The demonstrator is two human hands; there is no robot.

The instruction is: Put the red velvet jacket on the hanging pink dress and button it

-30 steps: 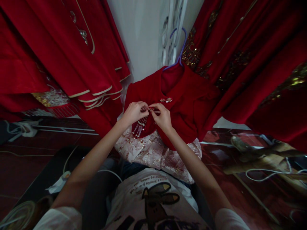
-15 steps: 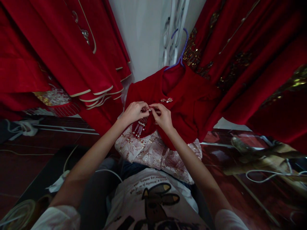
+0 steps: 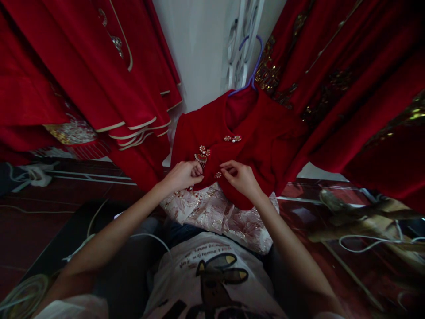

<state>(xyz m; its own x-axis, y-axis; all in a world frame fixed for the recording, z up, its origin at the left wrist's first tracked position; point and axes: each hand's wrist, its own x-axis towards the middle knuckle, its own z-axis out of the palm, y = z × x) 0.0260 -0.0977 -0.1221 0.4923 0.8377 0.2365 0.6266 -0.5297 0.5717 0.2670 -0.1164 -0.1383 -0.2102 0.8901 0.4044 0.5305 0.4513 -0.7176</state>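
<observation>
A red velvet jacket (image 3: 262, 141) hangs in front of me on a purple hanger (image 3: 250, 66), above a pale embroidered skirt (image 3: 222, 215). It carries a pearl clasp (image 3: 232, 138) near the collar and a beaded tassel brooch (image 3: 202, 155) lower left. My left hand (image 3: 183, 174) is closed on the jacket's front edge just under the brooch. My right hand (image 3: 241, 178) pinches the cloth beside a small lower clasp (image 3: 218, 175). The two hands are a short gap apart.
Red gowns with cream trim (image 3: 99, 79) hang at the left, red gowns with gold embroidery (image 3: 348, 88) at the right. A white wall (image 3: 195, 48) is behind. White cables (image 3: 368, 241) lie on the glossy dark floor.
Both hands have dropped from the tassel brooch to the jacket's lower front. The brooch, covered before, now shows fastened on the cloth.
</observation>
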